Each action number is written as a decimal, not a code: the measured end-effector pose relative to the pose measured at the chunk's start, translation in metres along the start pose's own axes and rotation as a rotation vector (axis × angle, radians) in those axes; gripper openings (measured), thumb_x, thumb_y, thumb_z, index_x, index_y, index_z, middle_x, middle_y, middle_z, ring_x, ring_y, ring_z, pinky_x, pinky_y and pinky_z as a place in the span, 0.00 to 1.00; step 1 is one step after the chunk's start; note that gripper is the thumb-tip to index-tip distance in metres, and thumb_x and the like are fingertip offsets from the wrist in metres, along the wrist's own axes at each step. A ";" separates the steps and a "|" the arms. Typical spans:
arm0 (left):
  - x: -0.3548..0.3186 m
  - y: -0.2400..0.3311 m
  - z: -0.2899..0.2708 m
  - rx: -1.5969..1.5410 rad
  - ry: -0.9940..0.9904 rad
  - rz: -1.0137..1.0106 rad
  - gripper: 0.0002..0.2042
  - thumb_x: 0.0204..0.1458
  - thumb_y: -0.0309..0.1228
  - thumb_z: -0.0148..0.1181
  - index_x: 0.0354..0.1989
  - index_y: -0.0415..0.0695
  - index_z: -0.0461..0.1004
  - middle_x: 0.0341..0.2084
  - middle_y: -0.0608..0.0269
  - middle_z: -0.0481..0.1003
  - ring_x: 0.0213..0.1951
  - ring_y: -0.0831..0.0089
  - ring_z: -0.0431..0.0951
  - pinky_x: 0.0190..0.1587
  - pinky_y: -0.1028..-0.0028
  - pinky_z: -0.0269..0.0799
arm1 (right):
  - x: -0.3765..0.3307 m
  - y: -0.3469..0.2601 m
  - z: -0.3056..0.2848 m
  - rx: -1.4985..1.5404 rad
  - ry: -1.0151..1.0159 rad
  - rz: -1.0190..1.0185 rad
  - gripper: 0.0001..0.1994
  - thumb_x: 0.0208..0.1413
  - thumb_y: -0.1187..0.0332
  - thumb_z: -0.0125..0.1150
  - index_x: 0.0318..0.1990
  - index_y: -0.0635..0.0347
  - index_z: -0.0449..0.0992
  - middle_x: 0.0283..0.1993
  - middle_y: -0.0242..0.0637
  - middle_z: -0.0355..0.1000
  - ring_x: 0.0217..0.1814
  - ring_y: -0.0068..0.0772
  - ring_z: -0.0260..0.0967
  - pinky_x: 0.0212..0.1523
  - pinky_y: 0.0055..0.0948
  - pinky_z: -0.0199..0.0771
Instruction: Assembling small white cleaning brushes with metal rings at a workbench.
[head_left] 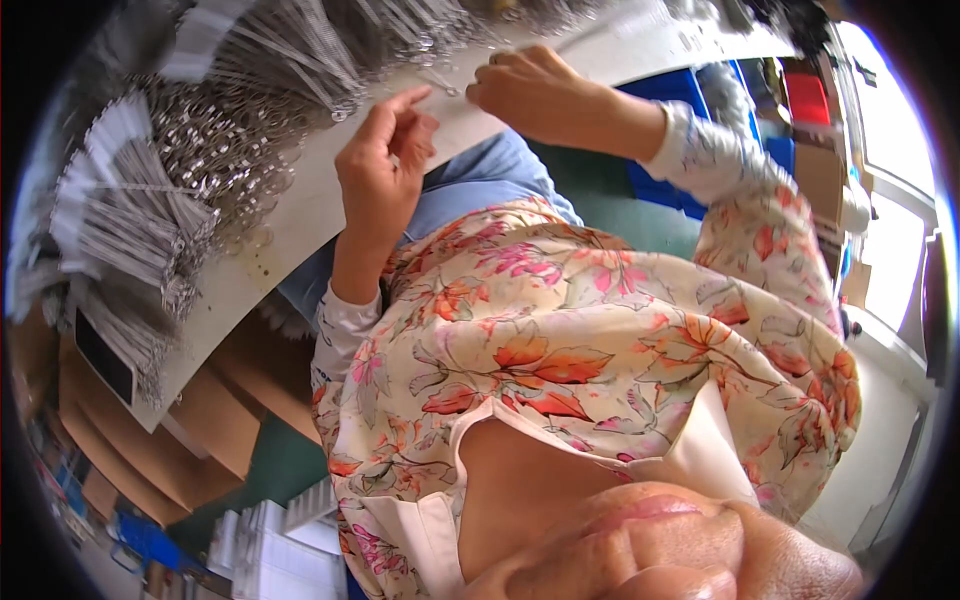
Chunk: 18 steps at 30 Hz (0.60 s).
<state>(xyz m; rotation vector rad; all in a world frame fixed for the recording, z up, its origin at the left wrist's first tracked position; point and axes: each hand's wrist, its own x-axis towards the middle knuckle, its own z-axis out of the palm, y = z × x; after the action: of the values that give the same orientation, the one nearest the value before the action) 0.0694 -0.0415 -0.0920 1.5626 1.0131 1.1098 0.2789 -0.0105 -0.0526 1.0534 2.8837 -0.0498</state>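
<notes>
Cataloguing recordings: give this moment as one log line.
Left hand: grip unclear | Right hand: grip unclear | Between: small metal piece | On table: metal rings

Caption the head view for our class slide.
Left hand and right hand at a white table near heaped metal rings.

Both hands (385,155) are close together at a white table (320,180) bearing metal rings (215,160).

No lettering or numbers legible
White strips (95,180) on the bundles (140,235) at left are too blurred to read; the dark flat device (105,355) shows no discernible characters; any print on the red bin (806,98) is too small to tell
</notes>
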 end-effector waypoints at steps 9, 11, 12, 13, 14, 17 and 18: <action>-0.036 0.036 -0.038 0.366 0.004 0.518 0.11 0.43 0.26 0.64 0.35 0.40 0.72 0.30 0.60 0.72 0.28 0.67 0.75 0.28 0.71 0.72 | 0.029 -0.035 -0.030 1.719 -0.568 0.162 0.13 0.58 0.60 0.55 0.31 0.63 0.74 0.24 0.28 0.70 0.23 0.14 0.63 0.23 0.16 0.64; -0.041 0.044 -0.040 0.400 -0.043 0.597 0.11 0.42 0.27 0.64 0.34 0.40 0.72 0.29 0.61 0.72 0.28 0.67 0.74 0.28 0.72 0.72 | 0.028 -0.035 -0.040 1.823 -0.802 0.142 0.13 0.57 0.60 0.56 0.32 0.63 0.74 0.24 0.27 0.70 0.23 0.13 0.64 0.22 0.14 0.64; -0.042 0.047 -0.039 0.407 -0.066 0.631 0.12 0.41 0.27 0.66 0.34 0.41 0.72 0.28 0.60 0.72 0.27 0.67 0.75 0.26 0.72 0.71 | 0.026 -0.035 -0.038 1.833 -0.833 0.161 0.13 0.57 0.59 0.56 0.32 0.63 0.74 0.25 0.27 0.70 0.22 0.13 0.64 0.22 0.14 0.64; -0.041 0.049 -0.039 0.414 -0.089 0.664 0.12 0.40 0.26 0.67 0.33 0.41 0.72 0.27 0.60 0.73 0.26 0.67 0.75 0.23 0.73 0.70 | 0.023 -0.035 -0.036 1.843 -0.863 0.181 0.13 0.57 0.59 0.56 0.32 0.62 0.74 0.25 0.27 0.71 0.22 0.13 0.64 0.22 0.14 0.64; -0.038 0.047 -0.046 0.462 -0.109 0.616 0.12 0.41 0.29 0.67 0.34 0.43 0.73 0.28 0.61 0.73 0.28 0.68 0.74 0.29 0.70 0.69 | 0.023 -0.032 -0.039 1.668 -0.710 0.225 0.13 0.56 0.60 0.57 0.32 0.62 0.74 0.25 0.28 0.71 0.22 0.14 0.65 0.23 0.15 0.65; -0.013 0.015 -0.086 0.997 0.134 0.454 0.11 0.40 0.33 0.67 0.32 0.46 0.74 0.26 0.67 0.73 0.30 0.69 0.71 0.36 0.68 0.64 | 0.019 -0.012 -0.030 0.659 0.004 -0.010 0.06 0.50 0.68 0.58 0.32 0.60 0.75 0.28 0.35 0.74 0.26 0.29 0.72 0.26 0.25 0.70; -0.007 0.006 -0.093 0.995 0.132 0.460 0.11 0.40 0.33 0.67 0.32 0.46 0.74 0.26 0.67 0.73 0.30 0.69 0.71 0.36 0.68 0.64 | 0.018 -0.012 -0.022 0.258 -0.018 0.044 0.05 0.50 0.69 0.57 0.31 0.59 0.75 0.29 0.35 0.74 0.28 0.33 0.72 0.27 0.28 0.71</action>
<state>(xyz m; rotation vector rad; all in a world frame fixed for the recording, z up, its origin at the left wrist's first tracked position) -0.0208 -0.0287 -0.0732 2.6402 1.4568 1.0618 0.2560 -0.0066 -0.0318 1.1468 2.8924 -0.4367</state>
